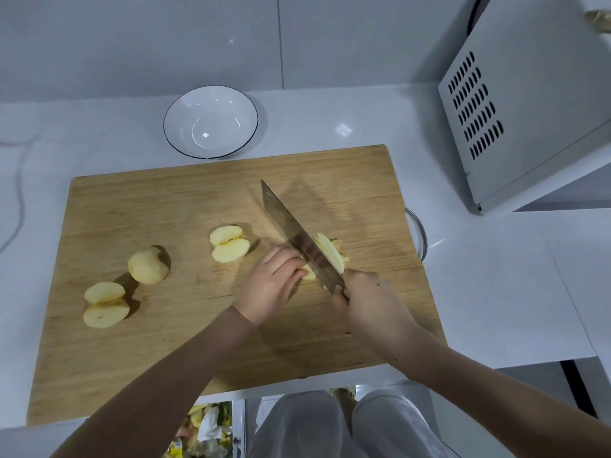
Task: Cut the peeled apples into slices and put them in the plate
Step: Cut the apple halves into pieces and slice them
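Note:
On the wooden cutting board [165, 342], my left hand [269, 284] holds down a piece of peeled apple [309, 275] with curled fingers. My right hand [367, 300] grips the handle of a cleaver [297, 239], whose blade stands in the apple. Cut slices [330, 251] lean on the blade's right side. Three more peeled apple halves lie on the board: one cut face up in the middle [229, 243], one dome up to the left [148, 266], one cut face up at the far left [105, 304]. A white plate [178, 110] with a dark rim sits behind the board, nothing in it.
A white microwave [529, 94] stands on the counter at the back right. A metal handle [418, 233] sticks out from the board's right edge. A cable [18, 196] lies at the far left. A bin with scraps [205, 428] is below the counter edge, by my legs.

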A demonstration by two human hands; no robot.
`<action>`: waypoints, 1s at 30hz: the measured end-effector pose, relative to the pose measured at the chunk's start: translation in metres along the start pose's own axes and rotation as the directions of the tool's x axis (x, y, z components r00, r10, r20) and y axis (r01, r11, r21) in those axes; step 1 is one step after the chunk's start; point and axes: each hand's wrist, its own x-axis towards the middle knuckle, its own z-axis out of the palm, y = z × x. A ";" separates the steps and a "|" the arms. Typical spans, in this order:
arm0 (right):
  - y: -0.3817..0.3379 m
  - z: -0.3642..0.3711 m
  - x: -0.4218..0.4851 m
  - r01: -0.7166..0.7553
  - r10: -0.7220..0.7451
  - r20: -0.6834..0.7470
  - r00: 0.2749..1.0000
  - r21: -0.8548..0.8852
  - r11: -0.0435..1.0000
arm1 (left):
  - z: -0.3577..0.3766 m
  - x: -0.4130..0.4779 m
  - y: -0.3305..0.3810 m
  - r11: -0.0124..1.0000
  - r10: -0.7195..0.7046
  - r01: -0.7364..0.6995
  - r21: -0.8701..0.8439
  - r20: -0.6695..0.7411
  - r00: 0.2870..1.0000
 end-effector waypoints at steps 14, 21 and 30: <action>0.008 0.002 -0.003 -0.007 0.011 -0.045 0.999 0.079 0.997 | -0.002 0.000 -0.001 1.000 0.006 -0.005 -0.024 0.013 1.000; 0.004 0.000 -0.007 -0.011 0.011 -0.004 1.000 0.038 0.999 | -0.002 0.000 -0.002 1.000 0.024 -0.024 -0.008 0.022 0.999; -0.001 -0.001 -0.007 0.009 -0.009 -0.024 1.000 0.011 1.000 | -0.003 0.001 -0.003 1.000 0.022 -0.021 -0.021 0.031 0.999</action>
